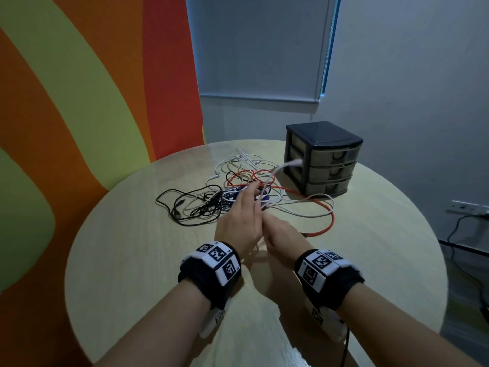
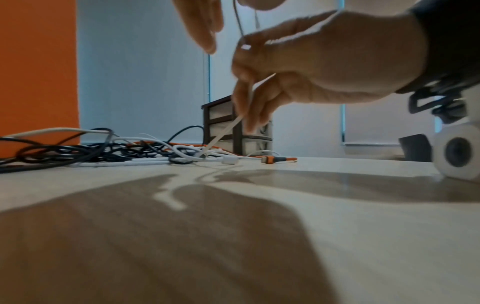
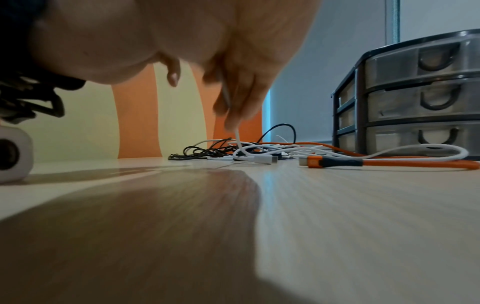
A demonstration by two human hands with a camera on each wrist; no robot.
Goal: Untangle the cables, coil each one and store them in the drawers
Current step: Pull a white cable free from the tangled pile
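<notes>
A tangle of white, black (image 1: 185,207) and orange (image 1: 328,221) cables lies on the round wooden table (image 1: 132,260), left of a small dark three-drawer unit (image 1: 325,165) whose drawers are closed. My two hands meet at the tangle's near edge. My right hand (image 2: 246,82) pinches a white cable (image 2: 228,127) that runs down from its fingers into the pile; the same grip shows in the right wrist view (image 3: 231,115). One end of the white cable (image 1: 280,170) arcs up toward the drawers. My left hand (image 1: 248,197) reaches over the tangle with fingers straight, just beside the right hand (image 1: 280,231).
The orange cable's plug (image 3: 314,161) lies on the table near my right hand. The table's near half is bare wood. A striped orange and green wall stands at the left. A wall socket (image 1: 468,207) with dark cords sits low at the right.
</notes>
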